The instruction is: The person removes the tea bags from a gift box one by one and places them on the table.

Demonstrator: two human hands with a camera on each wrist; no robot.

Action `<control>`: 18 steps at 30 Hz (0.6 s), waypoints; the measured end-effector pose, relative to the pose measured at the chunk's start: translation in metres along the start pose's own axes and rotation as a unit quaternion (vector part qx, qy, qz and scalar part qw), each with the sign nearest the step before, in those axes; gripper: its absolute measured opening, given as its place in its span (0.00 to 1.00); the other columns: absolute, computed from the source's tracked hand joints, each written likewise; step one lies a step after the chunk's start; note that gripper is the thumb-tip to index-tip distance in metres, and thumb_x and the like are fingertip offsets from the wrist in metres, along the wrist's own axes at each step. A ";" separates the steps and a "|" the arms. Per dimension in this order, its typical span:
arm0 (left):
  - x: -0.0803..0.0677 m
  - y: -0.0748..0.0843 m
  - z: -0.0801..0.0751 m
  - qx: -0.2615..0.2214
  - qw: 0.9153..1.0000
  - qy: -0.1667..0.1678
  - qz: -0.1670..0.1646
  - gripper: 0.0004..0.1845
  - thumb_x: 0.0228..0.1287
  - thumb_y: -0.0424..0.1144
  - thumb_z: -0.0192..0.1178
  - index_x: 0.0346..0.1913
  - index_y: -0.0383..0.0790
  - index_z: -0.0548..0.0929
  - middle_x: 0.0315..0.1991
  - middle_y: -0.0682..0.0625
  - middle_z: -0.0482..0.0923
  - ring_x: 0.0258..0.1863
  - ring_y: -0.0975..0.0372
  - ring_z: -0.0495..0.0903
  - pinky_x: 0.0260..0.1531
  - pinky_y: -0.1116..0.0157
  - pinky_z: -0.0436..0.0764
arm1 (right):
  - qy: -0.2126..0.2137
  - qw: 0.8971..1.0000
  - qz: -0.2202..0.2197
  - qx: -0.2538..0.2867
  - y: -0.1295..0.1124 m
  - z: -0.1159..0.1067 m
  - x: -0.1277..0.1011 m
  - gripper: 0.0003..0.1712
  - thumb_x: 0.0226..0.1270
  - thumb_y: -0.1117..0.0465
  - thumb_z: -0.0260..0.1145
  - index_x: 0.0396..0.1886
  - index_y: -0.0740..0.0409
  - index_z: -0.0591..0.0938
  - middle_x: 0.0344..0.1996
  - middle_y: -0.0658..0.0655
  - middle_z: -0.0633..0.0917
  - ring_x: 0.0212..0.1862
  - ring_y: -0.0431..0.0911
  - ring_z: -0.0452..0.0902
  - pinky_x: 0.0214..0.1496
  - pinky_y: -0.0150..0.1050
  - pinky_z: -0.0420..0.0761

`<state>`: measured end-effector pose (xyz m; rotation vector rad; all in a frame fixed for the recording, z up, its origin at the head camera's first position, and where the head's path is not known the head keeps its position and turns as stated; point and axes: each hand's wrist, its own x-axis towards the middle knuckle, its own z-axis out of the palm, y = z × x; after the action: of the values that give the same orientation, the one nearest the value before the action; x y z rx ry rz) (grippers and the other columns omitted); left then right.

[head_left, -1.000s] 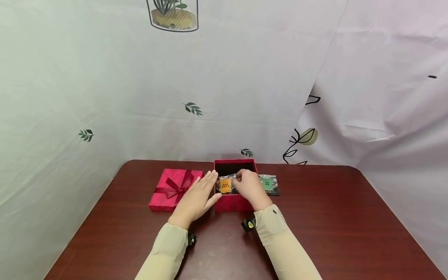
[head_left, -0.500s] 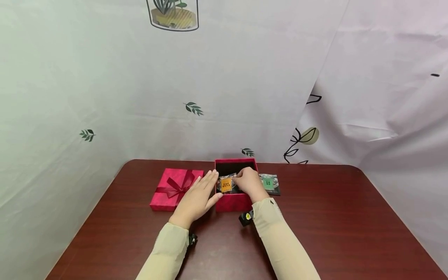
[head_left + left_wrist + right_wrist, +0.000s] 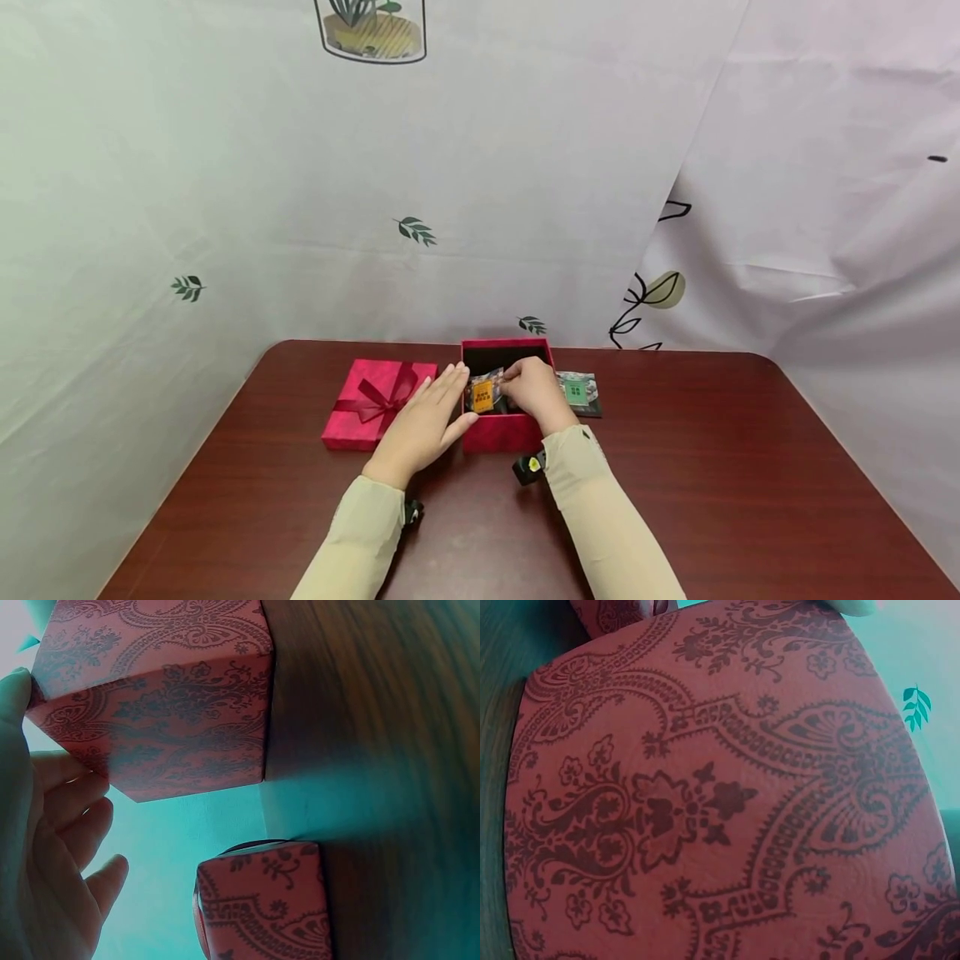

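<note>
An open red gift box (image 3: 501,433) with a dark inside stands toward the back of the table. My right hand (image 3: 536,393) reaches over its front wall and pinches the upper right corner of a small packet with an orange label (image 3: 482,397), which leans tilted inside. With fingers straight, my left hand (image 3: 423,423) rests against the box's left edge, thumb near the front corner. In the left wrist view the fingers touch the patterned box wall (image 3: 187,735). The right wrist view is filled by the box's front (image 3: 720,795); the right fingers are hidden there.
A red lid (image 3: 360,404) with a ribbon bow lies left of the box, partly behind my left hand. Right of the box lies a packet with a green label (image 3: 577,393). A pale curtain (image 3: 525,167) hangs behind the brown table (image 3: 712,467).
The orange-labelled packet has tilted and shifted slightly in the box as my right hand moved a little to the left. My left hand has kept its place on the box edge.
</note>
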<state>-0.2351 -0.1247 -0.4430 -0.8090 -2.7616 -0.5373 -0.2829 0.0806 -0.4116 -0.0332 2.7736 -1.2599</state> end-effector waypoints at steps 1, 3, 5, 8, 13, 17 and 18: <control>0.000 0.000 0.000 0.000 1.000 -0.001 0.001 0.38 0.76 0.56 0.52 0.78 0.36 0.61 0.79 0.43 0.58 0.79 0.55 0.54 0.76 0.49 0.55 | -0.004 1.000 -0.002 0.001 0.000 0.000 0.000 0.07 0.66 0.65 0.71 0.40 0.64 0.89 0.35 0.59 0.89 0.28 0.45 0.85 0.38 0.45 0.87; 0.000 -0.001 0.001 0.002 1.000 -0.002 0.002 0.38 0.76 0.57 0.52 0.79 0.36 0.60 0.79 0.43 0.58 0.79 0.55 0.54 0.76 0.49 0.55 | -0.014 1.000 -0.007 0.002 0.001 -0.001 0.000 0.06 0.65 0.65 0.71 0.39 0.63 0.89 0.33 0.58 0.89 0.27 0.45 0.84 0.36 0.44 0.87; 0.001 -0.001 0.001 0.001 1.000 -0.002 0.002 0.38 0.76 0.57 0.52 0.78 0.36 0.60 0.79 0.43 0.58 0.79 0.54 0.54 0.76 0.48 0.55 | -0.022 1.000 -0.012 0.007 0.001 -0.001 0.000 0.06 0.65 0.66 0.71 0.39 0.63 0.89 0.32 0.57 0.88 0.27 0.46 0.84 0.35 0.43 0.86; 0.001 -0.001 0.001 -0.001 1.000 -0.002 0.001 0.38 0.76 0.56 0.52 0.78 0.36 0.61 0.78 0.43 0.58 0.79 0.54 0.54 0.76 0.48 0.55 | -0.027 0.999 -0.021 0.020 0.002 -0.001 0.001 0.07 0.64 0.67 0.71 0.41 0.64 0.88 0.30 0.57 0.88 0.26 0.46 0.83 0.33 0.42 0.86; 0.001 -0.001 0.001 -0.005 1.000 -0.003 0.000 0.38 0.76 0.56 0.53 0.78 0.36 0.61 0.78 0.43 0.58 0.79 0.54 0.54 0.76 0.49 0.55 | -0.015 0.999 -0.036 0.026 0.002 -0.001 0.001 0.09 0.64 0.67 0.70 0.43 0.65 0.88 0.29 0.57 0.87 0.24 0.46 0.82 0.32 0.41 0.85; 0.000 -0.001 0.000 -0.005 1.000 -0.004 0.000 0.38 0.76 0.56 0.53 0.78 0.36 0.61 0.78 0.43 0.58 0.79 0.54 0.54 0.76 0.48 0.55 | 0.009 0.998 -0.053 0.013 0.003 -0.001 0.000 0.10 0.65 0.66 0.69 0.45 0.64 0.87 0.30 0.56 0.87 0.24 0.45 0.82 0.34 0.43 0.85; 0.000 -0.001 0.000 -0.005 1.000 -0.003 -0.001 0.38 0.76 0.56 0.53 0.78 0.36 0.61 0.78 0.43 0.58 0.79 0.54 0.55 0.76 0.48 0.55 | 0.016 0.998 -0.059 0.007 0.003 -0.001 0.000 0.10 0.66 0.66 0.69 0.45 0.63 0.87 0.31 0.56 0.87 0.26 0.45 0.82 0.35 0.43 0.85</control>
<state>-0.2361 -0.1255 -0.4435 -0.8127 -2.7671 -0.5494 -0.2831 0.0833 -0.4131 -0.1810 2.8265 -1.3176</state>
